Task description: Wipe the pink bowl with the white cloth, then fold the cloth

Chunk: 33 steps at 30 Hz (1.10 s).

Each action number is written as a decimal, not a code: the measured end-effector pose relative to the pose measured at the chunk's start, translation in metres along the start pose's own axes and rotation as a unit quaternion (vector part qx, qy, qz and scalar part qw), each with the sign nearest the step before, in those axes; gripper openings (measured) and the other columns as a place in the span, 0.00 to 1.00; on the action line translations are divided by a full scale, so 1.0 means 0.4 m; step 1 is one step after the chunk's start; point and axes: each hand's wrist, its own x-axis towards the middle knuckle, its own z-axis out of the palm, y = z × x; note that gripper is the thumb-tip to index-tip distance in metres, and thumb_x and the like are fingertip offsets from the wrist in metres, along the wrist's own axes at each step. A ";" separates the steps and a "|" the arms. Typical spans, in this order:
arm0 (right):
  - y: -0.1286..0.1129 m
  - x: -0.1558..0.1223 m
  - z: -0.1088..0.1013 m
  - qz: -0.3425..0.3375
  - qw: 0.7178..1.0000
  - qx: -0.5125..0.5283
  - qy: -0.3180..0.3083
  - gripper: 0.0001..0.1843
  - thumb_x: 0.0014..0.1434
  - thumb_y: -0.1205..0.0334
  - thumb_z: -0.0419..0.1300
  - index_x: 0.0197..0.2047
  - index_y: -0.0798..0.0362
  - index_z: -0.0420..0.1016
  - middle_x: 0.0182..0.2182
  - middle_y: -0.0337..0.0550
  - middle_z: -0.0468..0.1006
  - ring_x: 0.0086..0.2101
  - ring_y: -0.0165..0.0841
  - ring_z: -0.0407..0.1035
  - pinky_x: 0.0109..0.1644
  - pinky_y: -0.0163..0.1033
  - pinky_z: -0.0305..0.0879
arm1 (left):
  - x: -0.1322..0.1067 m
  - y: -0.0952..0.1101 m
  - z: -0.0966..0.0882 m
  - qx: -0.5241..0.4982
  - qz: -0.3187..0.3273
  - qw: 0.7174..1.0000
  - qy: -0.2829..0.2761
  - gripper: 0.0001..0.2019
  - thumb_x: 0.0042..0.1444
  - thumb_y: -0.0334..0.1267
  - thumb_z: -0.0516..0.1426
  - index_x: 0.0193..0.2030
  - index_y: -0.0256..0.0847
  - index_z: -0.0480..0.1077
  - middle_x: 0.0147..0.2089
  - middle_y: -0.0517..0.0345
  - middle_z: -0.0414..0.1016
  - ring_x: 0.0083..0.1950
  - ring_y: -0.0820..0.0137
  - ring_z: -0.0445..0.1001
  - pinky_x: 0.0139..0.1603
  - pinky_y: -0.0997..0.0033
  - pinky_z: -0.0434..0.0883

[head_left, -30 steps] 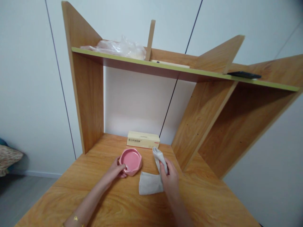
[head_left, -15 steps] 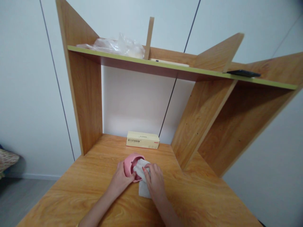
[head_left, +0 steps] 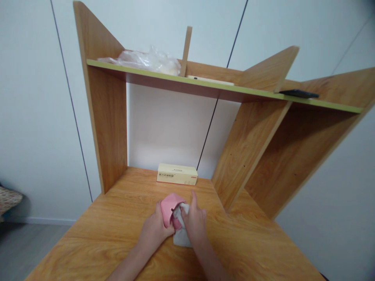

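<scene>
A small pink dish (head_left: 169, 207) is tipped up on its edge over the wooden desk (head_left: 117, 226). My left hand (head_left: 154, 230) grips it from the left and behind. My right hand (head_left: 194, 222) presses a grey cloth (head_left: 181, 234) into the open side of the dish, thumb raised. The lower part of the cloth hangs down onto the desk between my hands. The inside of the dish is mostly hidden by the cloth and my fingers.
A cream box (head_left: 177, 174) lies at the back of the desk against the white wall. Wooden side panels rise left (head_left: 108, 128) and right (head_left: 249, 152). The shelf above (head_left: 205, 84) holds a clear plastic bag (head_left: 146, 60) and a dark flat object (head_left: 299, 93).
The dish went from lying flat to tipped on edge in my left hand. My right hand lifted the cloth off the desk and pushed it into the dish.
</scene>
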 end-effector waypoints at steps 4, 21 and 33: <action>-0.001 0.000 -0.010 -0.053 0.998 0.013 0.027 0.32 0.54 0.62 0.52 0.61 0.54 0.46 0.34 0.49 0.77 0.36 0.41 0.70 0.40 0.43 0.53 | 0.000 -0.007 0.010 0.069 0.013 0.996 0.050 0.29 0.44 0.47 0.54 0.52 0.37 0.56 0.36 0.45 0.75 0.37 0.55 0.74 0.32 0.68 0.62; 0.016 0.001 -0.005 -0.021 0.999 0.030 0.016 0.37 0.49 0.65 0.55 0.61 0.56 0.47 0.34 0.48 0.75 0.37 0.43 0.67 0.42 0.44 0.54 | -0.011 0.026 -0.006 0.113 0.062 0.991 0.026 0.31 0.45 0.43 0.54 0.56 0.36 0.52 0.44 0.42 0.73 0.43 0.56 0.73 0.39 0.66 0.64; 0.034 -0.014 0.040 0.047 0.935 0.348 0.052 0.35 0.52 0.60 0.49 0.62 0.55 0.44 0.45 0.48 0.72 0.46 0.37 0.66 0.46 0.40 0.62 | 0.007 -0.041 0.019 -0.094 0.147 0.982 0.071 0.44 0.45 0.48 0.58 0.63 0.36 0.39 0.60 0.41 0.57 0.59 0.58 0.58 0.56 0.58 0.59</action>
